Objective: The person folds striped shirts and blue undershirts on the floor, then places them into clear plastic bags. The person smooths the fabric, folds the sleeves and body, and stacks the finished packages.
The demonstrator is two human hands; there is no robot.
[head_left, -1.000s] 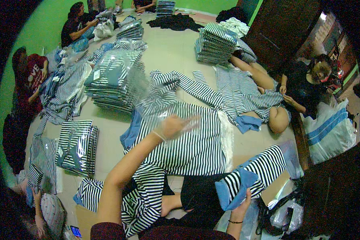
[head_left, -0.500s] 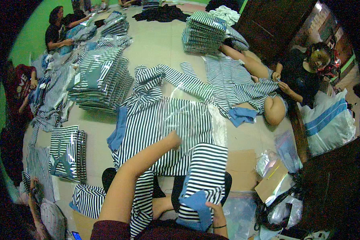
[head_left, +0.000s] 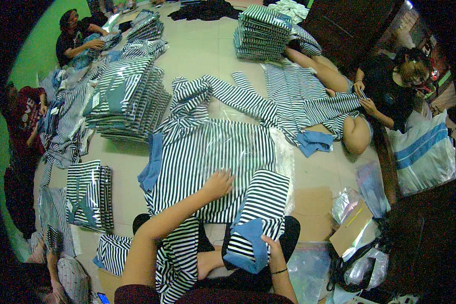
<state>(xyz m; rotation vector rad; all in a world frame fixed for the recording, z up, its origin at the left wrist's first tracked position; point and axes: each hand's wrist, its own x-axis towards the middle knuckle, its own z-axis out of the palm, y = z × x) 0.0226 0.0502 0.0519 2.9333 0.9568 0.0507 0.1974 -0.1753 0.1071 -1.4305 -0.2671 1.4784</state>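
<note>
My left hand [head_left: 220, 184] lies palm down with its fingers stretched out. It is at the lower edge of a clear plastic bag [head_left: 225, 147], which lies over a spread black-and-white striped shirt [head_left: 180, 167]. My right hand [head_left: 274, 249] grips a folded striped shirt [head_left: 266, 197] with a blue collar, near its collar end. That folded shirt slants above my right knee, and its far end overlaps the spread shirt. One striped sleeve of the spread cloth hangs down by my left forearm.
Bagged striped shirts stand in a tall stack [head_left: 131, 101] and a shorter stack [head_left: 88, 195] at left, with another stack [head_left: 261, 33] far ahead. A co-worker [head_left: 385, 86] handles a striped garment at right. Cardboard [head_left: 311, 213] and plastic bags [head_left: 304, 268] lie to my right.
My left hand, blurred and bunched before, now rests flatter with its fingers spread. The plastic bag has settled lower on the spread shirt. My right hand still grips the folded shirt.
</note>
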